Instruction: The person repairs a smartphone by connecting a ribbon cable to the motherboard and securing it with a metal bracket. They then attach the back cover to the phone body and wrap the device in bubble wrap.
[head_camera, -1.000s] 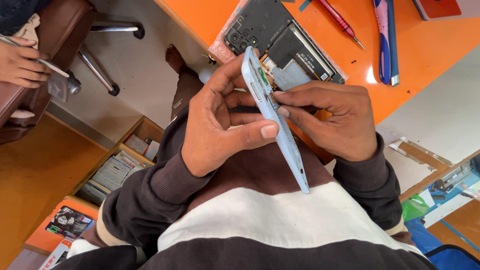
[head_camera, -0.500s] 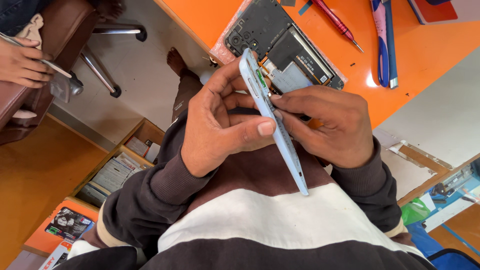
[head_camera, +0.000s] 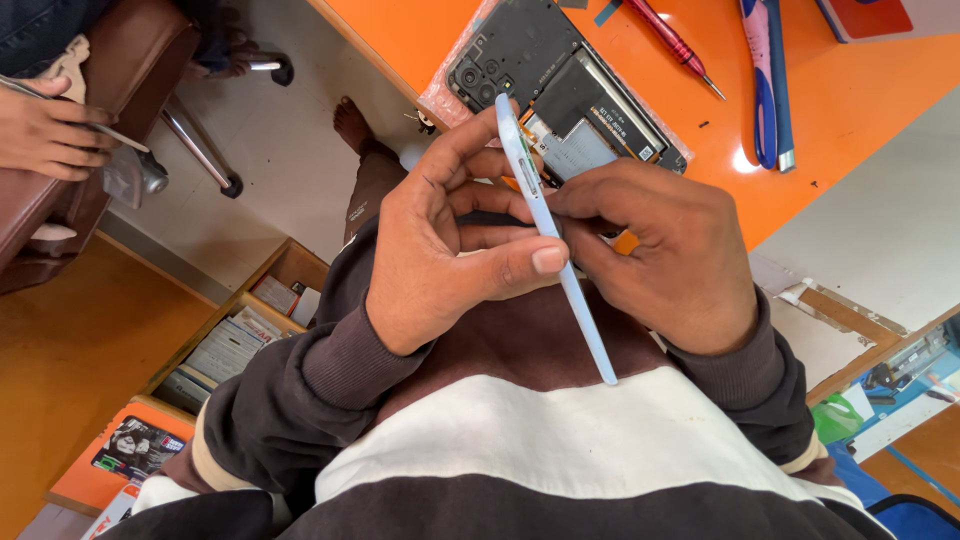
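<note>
Thin pale-blue phone back cover (head_camera: 556, 240): light blue, plain. Opened phone body (head_camera: 560, 95): black, with a grey metal panel. Flat bench top (head_camera: 850, 120): bright orange. Slim screwdriver (head_camera: 672, 42): red handle. Plastic tweezers (head_camera: 766, 80): blue and pink. Knitted sweater (head_camera: 560, 440): dark brown with one broad cream stripe. Padded chair (head_camera: 90, 110): brown.

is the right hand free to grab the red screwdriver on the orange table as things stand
Probably not at once. The right hand is pinching the pale blue phone cover together with the left hand. The way to the red screwdriver looks open over the opened phone.
</note>
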